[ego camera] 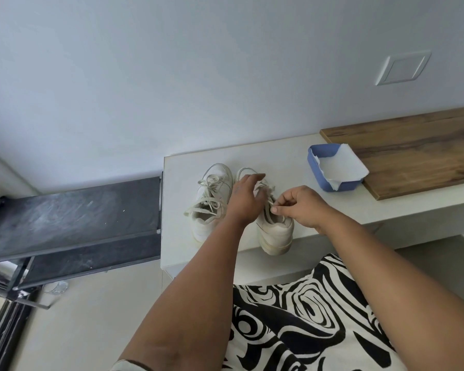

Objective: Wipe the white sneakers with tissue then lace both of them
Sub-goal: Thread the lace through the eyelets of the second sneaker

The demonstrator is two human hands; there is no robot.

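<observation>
Patterned cloth (pixel 306 317), sneakers (pixel 214 199), blue tray (pixel 312 159)

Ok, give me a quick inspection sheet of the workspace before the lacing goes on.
Surface: white counter; wooden board lies on its right part.
Job's things: left sneaker laced, untied; right sneaker heel overhangs the near edge; tissue in blue tray.
Clutter: nothing seen.
Grippers: right hand pinches the lace; left hand open over the right sneaker.
Cables: nothing seen.
Surroundings: wall plate; black rack to the left.
</observation>
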